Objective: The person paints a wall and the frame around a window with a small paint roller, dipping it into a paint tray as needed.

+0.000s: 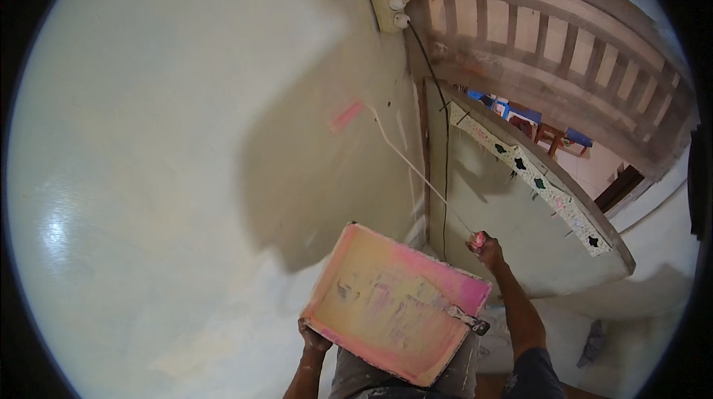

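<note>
My left hand (315, 336) grips the left corner of a wide, shallow paint tray (401, 280), yellowish inside with pink paint along its edges and a puddle at the right corner. A paint-crusted brush (468, 319) rests across the tray's right rim. My right hand (486, 249) is closed around the handle of a paint roller (346, 116). Its long thin rod runs up and left to the pink roller head, which is at the pale wall and looks to be touching it. Pale pink streaks show beside the roller head.
A power strip (385, 2) with plugs hangs in the corner, its black cable (446, 169) trailing down. To the right stands a low partition with a speckled holed strip (530, 178) on it. A barred wooden frame (512, 13) lies beyond. The wall (148, 139) fills the left.
</note>
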Tool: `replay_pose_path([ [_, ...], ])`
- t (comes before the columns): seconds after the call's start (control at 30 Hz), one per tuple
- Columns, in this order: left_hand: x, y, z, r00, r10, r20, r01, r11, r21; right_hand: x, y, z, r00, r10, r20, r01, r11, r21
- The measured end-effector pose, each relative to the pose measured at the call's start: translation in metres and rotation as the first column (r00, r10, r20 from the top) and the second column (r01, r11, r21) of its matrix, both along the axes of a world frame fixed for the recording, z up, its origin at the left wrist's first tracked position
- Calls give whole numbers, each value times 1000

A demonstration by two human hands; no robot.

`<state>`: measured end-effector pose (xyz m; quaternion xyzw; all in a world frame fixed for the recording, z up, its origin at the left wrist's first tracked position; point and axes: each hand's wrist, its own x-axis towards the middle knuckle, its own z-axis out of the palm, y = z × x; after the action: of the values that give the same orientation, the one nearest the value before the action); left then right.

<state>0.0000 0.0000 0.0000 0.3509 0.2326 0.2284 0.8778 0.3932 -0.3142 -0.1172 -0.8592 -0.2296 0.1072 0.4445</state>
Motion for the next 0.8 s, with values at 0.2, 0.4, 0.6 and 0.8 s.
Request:
replay_pose_path([
  [0.2,8,1,3,996,-40,81,48,994,-102,35,-5,12,970,-38,240,32,999,32],
  [0.4,13,0,14,988,4,-157,19,990,143,24,-14,8,981,36,191,-18,995,-95],
  [0.6,8,4,1,997,13,-72,-16,999,-43,35,0,16,986,35,166,-58,989,134],
  [0.8,10,-1,12,989,87,-120,-98,992,-86,32,1,-10,990,-33,137,42,997,-60],
])
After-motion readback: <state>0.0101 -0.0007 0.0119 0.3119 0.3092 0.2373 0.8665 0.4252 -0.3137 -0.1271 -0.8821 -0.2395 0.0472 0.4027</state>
